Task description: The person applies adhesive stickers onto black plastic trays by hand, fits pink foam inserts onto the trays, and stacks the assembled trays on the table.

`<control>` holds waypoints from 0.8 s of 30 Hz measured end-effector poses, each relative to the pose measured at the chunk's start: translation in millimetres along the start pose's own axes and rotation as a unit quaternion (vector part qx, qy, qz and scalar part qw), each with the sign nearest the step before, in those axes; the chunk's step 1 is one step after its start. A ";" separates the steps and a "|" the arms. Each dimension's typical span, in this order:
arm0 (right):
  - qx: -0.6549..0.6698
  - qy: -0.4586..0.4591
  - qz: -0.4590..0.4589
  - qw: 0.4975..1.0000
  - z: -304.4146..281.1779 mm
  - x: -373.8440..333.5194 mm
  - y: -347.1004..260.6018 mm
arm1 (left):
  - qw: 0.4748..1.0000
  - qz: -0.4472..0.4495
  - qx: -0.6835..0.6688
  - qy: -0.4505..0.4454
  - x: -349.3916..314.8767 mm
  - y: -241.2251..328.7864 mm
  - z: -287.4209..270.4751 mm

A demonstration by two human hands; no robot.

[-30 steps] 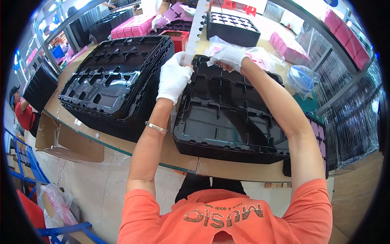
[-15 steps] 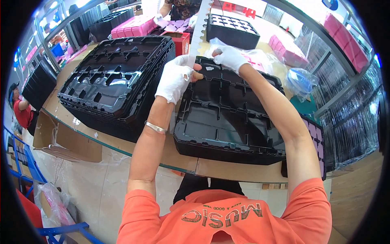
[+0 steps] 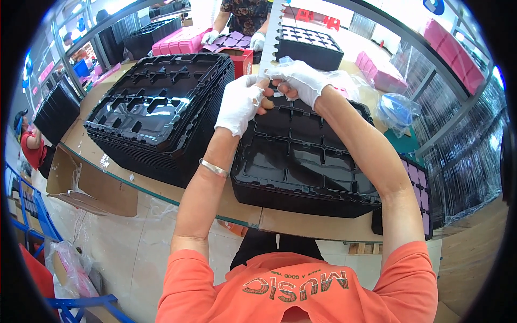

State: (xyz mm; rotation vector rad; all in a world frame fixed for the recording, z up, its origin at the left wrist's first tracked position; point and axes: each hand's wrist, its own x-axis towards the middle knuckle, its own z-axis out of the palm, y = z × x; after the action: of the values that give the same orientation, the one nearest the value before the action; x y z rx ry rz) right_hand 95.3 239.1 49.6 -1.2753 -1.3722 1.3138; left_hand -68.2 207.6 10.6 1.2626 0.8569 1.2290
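My left hand (image 3: 240, 105), in a white glove with bare fingertips, is closed in a pinch above the far left corner of a black plastic tray stack (image 3: 307, 161). My right hand (image 3: 302, 82), gloved the same way, meets it there with its fingers curled together. Whatever lies between the fingertips is too small to make out. A small white piece (image 3: 277, 93) shows just under the right fingers. To the left stands a taller stack of black molded trays (image 3: 156, 102), its top tray glossy with cross-shaped ridges.
A red box (image 3: 242, 60) and pink trays (image 3: 182, 42) stand at the far side, near a co-worker's gloved hands. A black stack with white-and-purple cells (image 3: 309, 46) sits behind mine. Bagged blue items (image 3: 397, 110) lie right. An open carton (image 3: 91, 185) is below the table's left edge.
My right hand has come left and nearer to meet my left hand, which has moved slightly right. The co-worker's hands have come into fuller view over the purple sheet.
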 end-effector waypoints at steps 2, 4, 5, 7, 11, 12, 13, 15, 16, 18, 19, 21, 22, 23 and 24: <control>-0.001 0.006 0.003 1.000 1.4 -4.0 -3.8 | 0.991 0.076 0.107 0.016 8.0 -11.9 -5.1; -0.038 0.020 0.024 0.999 3.8 -7.5 -6.3 | 0.977 0.132 0.153 0.065 9.7 -20.1 -3.0; -0.034 0.023 0.028 0.999 5.6 -8.7 -9.0 | 0.907 0.264 0.306 0.121 17.9 -27.2 -6.4; -0.037 0.023 0.044 0.998 6.8 -10.3 -13.8 | 0.815 0.353 0.429 0.166 21.0 -29.6 -6.4; -0.042 0.023 0.067 0.997 4.9 -8.4 -15.6 | 0.787 0.383 0.445 0.188 21.1 -32.4 -6.4; -0.042 0.014 0.082 0.996 6.9 -8.7 -15.7 | 0.789 0.380 0.446 0.185 20.8 -33.8 -6.8; -0.040 0.011 0.082 0.996 8.5 -10.5 -14.9 | 0.784 0.376 0.454 0.194 20.3 -35.2 -7.2; -0.031 -0.001 0.091 0.995 8.9 -11.0 -15.2 | 0.770 0.377 0.471 0.207 18.8 -35.7 -8.2; -0.025 -0.013 0.096 0.995 8.4 -8.4 -13.7 | 0.773 0.370 0.472 0.207 21.8 -37.5 -9.2; -0.013 -0.019 0.084 0.996 -0.2 -9.3 -12.3 | 0.863 0.307 0.379 0.133 32.2 -45.4 -11.2; -0.018 -0.029 0.059 0.998 -3.0 -14.3 -14.2 | 0.930 0.217 0.284 0.087 35.7 -46.0 -14.5; -0.064 -0.028 0.039 0.997 -4.4 -37.7 -18.8 | 0.987 0.094 0.126 0.031 26.1 -31.6 -14.9; -0.106 -0.020 0.040 0.993 -1.4 -51.0 -19.8 | 0.985 0.104 0.130 0.041 24.0 -30.6 -14.3; -0.243 -0.040 -0.036 0.968 10.4 -75.6 -16.6 | 0.988 0.105 0.107 0.033 22.3 -28.9 -19.5; -0.282 -0.054 -0.013 0.958 17.4 -91.3 -14.1 | 0.990 0.109 0.084 0.021 21.0 -28.6 -19.8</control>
State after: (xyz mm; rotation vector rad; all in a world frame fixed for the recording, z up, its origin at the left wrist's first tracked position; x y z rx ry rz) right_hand 89.6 147.2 68.9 -1.5595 -1.9239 1.0139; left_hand -77.8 235.5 -17.4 1.5013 0.8839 1.3828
